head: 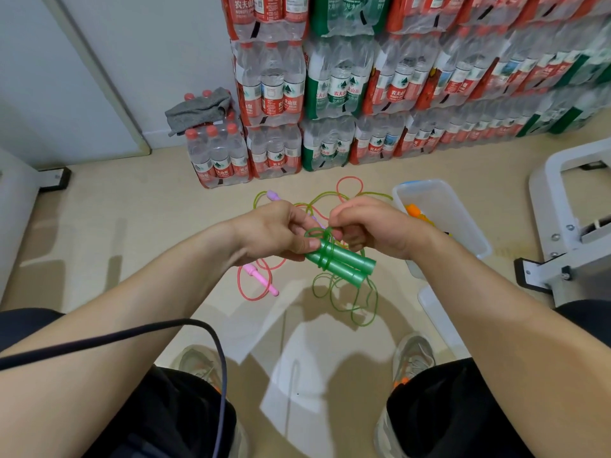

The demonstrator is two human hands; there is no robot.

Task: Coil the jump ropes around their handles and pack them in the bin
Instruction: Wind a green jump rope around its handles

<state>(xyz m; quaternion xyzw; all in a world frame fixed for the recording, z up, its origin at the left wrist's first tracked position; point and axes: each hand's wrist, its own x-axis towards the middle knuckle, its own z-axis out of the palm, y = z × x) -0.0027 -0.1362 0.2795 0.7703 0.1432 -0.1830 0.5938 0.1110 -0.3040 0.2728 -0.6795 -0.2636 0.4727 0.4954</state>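
My left hand [281, 233] grips two green jump-rope handles [344, 262] held side by side, with a few turns of green rope around them. My right hand [370, 226] pinches the green rope just above the handles. The rest of the green rope [357, 302] hangs in loose loops to the floor. A pink jump rope with pink handles [261, 279] lies on the floor under my left hand. A purple handle [273, 195] lies farther back among tangled rope. The clear plastic bin [463, 226] stands at the right with an orange rope [415, 211] inside.
Stacked packs of water bottles [330, 94] line the wall behind. A grey cloth [198, 110] lies on one pack. A white metal frame [568, 219] stands at right. A black cable [132, 335] crosses my left arm. The bin lid [439, 322] lies near my right shoe.
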